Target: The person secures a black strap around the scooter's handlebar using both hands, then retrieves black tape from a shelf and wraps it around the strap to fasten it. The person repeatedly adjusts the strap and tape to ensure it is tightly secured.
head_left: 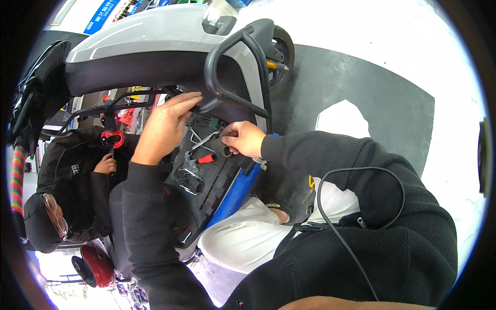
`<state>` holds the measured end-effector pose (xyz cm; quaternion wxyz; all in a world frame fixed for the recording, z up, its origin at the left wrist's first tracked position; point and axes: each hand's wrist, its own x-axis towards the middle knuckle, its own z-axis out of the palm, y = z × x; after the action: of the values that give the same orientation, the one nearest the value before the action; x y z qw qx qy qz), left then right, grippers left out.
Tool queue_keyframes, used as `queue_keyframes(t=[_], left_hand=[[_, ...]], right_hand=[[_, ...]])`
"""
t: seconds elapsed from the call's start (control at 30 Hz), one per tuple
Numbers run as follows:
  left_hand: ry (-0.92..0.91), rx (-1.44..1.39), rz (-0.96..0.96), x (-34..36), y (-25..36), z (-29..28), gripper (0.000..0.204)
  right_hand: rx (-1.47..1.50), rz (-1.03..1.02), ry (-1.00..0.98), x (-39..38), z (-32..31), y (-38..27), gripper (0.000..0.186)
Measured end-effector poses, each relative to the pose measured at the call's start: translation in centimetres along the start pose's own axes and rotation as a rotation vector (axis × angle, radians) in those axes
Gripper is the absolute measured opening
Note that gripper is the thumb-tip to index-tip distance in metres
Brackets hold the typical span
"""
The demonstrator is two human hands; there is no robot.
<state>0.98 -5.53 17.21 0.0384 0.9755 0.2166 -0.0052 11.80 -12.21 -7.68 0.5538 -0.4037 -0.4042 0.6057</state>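
Just left of the right hand's (245,139) fingertips lies a slim silver wrench (204,141), hard and smooth, slanting over other metal pieces. Those fingertips are bunched toward the thumb; I cannot tell whether they pinch anything small. Just below them sits a stubby, dark ring-shaped socket (226,152). For work this close among loose metal, a light pinch straight from above should serve best, I judge, with the wrist held high so the knuckles do not nudge the wrench. To the lower left of the same fingertips are a glossy red screwdriver handle (207,158) and a crinkled clear plastic bag (191,165), all on a dark, matt footboard (217,175). Farther up and left, the left hand's (164,124) fingers stretch nearly straight, side by side, tips near the curved, tubular black grab rail (211,70); contact is unclear
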Motion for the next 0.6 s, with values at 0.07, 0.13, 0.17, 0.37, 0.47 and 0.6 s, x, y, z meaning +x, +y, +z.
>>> queue_keyframes(t=[0.07,0.13,0.17,0.37,0.47,0.6], left_hand=[[-0.024,-0.039,-0.054,-0.1,-0.6,-0.3,0.04],[0.027,-0.091,-0.074,-0.4,-1.3,-0.4,0.04],[0.024,-0.092,-0.064,-0.4,-1.7,-0.4,0.041],[0.039,-0.058,0.054,-0.5,-3.3,0.3,0.045],[0.052,-0.009,0.15,-0.1,-4.2,0.4,0.042],[0.12,0.06,0.26,0.4,-5.2,1.0,0.042]], right_hand=[[0.027,-0.02,0.012,-0.1,-0.3,-0.3,0.027],[0.021,0.028,0.056,-0.2,-0.5,-0.8,0.028],[0.021,0.037,0.065,-0.2,-0.7,-1.1,0.029],[-0.011,0.077,0.029,-1.1,-1.3,-2.1,0.027],[-0.058,0.043,0.026,-1.6,-1.8,-2.1,0.026],[-0.074,0.056,0.046,-1.4,-2.3,-2.0,0.027]])
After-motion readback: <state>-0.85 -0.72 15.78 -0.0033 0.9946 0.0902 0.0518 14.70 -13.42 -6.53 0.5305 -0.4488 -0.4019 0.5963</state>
